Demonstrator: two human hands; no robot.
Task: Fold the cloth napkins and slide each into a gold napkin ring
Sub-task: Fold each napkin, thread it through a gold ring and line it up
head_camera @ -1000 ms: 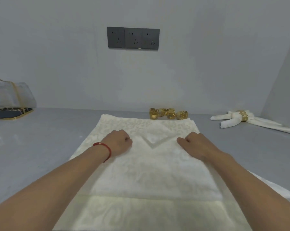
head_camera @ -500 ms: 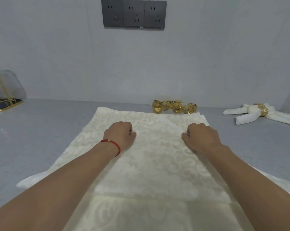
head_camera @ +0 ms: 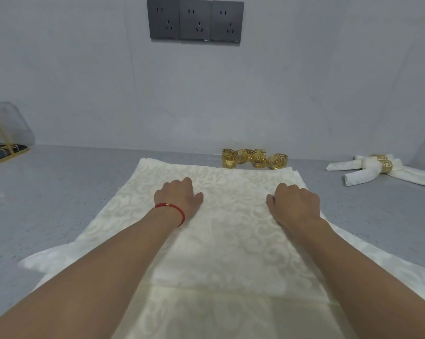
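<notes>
A cream damask napkin (head_camera: 231,228) lies spread on the grey table, folded over itself, with more cloth layers showing under it at the left and right. My left hand (head_camera: 177,196), with a red cord at its wrist, and my right hand (head_camera: 295,204) sit side by side on the napkin's far half. Both have their fingers curled down into the cloth and the fingertips are hidden. Several gold napkin rings (head_camera: 254,159) stand in a cluster just beyond the napkin's far edge. Rolled white napkins in gold rings (head_camera: 377,167) lie at the far right.
The grey wall rises right behind the rings, with a dark triple socket panel (head_camera: 195,19) high up. A clear cover on a dark gold-rimmed tray (head_camera: 3,152) stands at the far left. Bare grey table (head_camera: 59,192) stretches left of the napkin.
The V-shaped sagging edge of the top layer between my hands has been drawn flat. Both hands have moved slightly toward the wall and the view has tilted down.
</notes>
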